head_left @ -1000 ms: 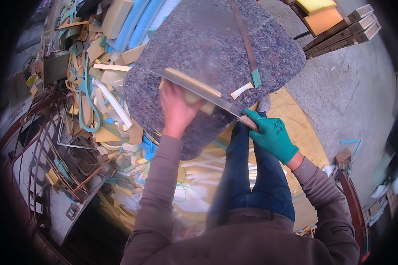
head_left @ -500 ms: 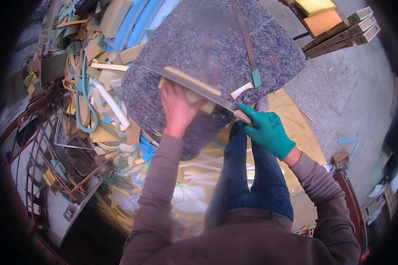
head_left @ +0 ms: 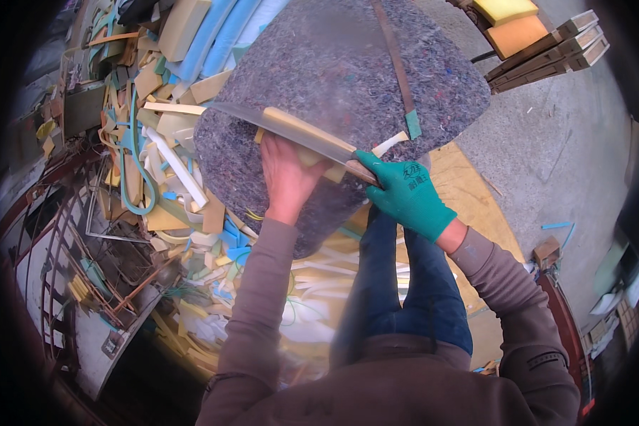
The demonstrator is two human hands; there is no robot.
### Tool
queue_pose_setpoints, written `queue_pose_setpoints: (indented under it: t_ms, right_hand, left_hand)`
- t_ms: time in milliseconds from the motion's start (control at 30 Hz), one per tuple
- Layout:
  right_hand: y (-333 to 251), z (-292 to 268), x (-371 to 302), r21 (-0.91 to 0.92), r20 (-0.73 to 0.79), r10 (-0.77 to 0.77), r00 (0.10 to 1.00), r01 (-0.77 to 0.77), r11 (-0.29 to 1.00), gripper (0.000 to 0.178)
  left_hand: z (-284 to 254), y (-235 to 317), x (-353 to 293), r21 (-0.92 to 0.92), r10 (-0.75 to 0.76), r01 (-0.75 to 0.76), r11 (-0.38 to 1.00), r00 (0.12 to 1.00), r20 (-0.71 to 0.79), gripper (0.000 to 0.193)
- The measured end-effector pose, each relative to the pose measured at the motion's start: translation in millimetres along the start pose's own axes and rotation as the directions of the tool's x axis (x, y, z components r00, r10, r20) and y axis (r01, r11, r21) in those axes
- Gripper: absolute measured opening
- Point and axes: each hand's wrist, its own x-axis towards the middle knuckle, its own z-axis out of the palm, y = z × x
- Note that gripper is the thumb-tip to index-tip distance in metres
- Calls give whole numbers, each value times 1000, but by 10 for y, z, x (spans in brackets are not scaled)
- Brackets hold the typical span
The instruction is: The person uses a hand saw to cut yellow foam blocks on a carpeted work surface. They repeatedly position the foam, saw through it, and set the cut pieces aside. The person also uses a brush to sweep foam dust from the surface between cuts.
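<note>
My left hand (head_left: 290,174), bare, presses on a pale yellow foam block (head_left: 336,172), its thumb spread to the right side. The knife's blade hides its fingertips. A long knife (head_left: 291,133) lies slantwise across the block, and a strip of the foam shows beyond the blade. In a green glove, my right hand (head_left: 412,199) is closed around the knife's wooden handle (head_left: 362,172). Beneath the block is a grey, speckled felt-like pad (head_left: 319,64). A small whitish foam scrap (head_left: 390,144) lies just past my right hand.
Heaped foam offcuts (head_left: 170,128) lie at the left, with blue foam sheets (head_left: 209,39) behind. A brown strap (head_left: 396,60) with a green end crosses the pad. Yellow and orange foam blocks (head_left: 515,32) sit at the far right beside stacked wooden pieces (head_left: 547,53). Metal framework (head_left: 64,248) stands at the left.
My right hand has pushed the knife up and to the left along the foam block, so the handle is now closer to the block. My left hand has stayed nearly still.
</note>
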Motion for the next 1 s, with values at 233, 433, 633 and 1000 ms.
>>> queue_pose_setpoints:
  t_ms: [233,433,633,1000]
  right_hand:
    - [-65,-10,-74,10,-23,4,1000,-4,1000,66]
    - [-109,-53,-115,1,40,55,998,-55,999,65]
    - [-78,-25,-120,-6,37,62,997,-61,998,66]
    - [-27,-17,-146,-16,29,58,998,-58,998,67]
  left_hand:
    - [8,-34,16,38,-22,22,999,1000,-11,124]
    - [-32,1,40,38,-51,50,998,998,31,130]
    - [-42,1,58,36,-28,26,999,999,35,129]
    - [-36,-5,69,45,-57,54,998,996,71,131]
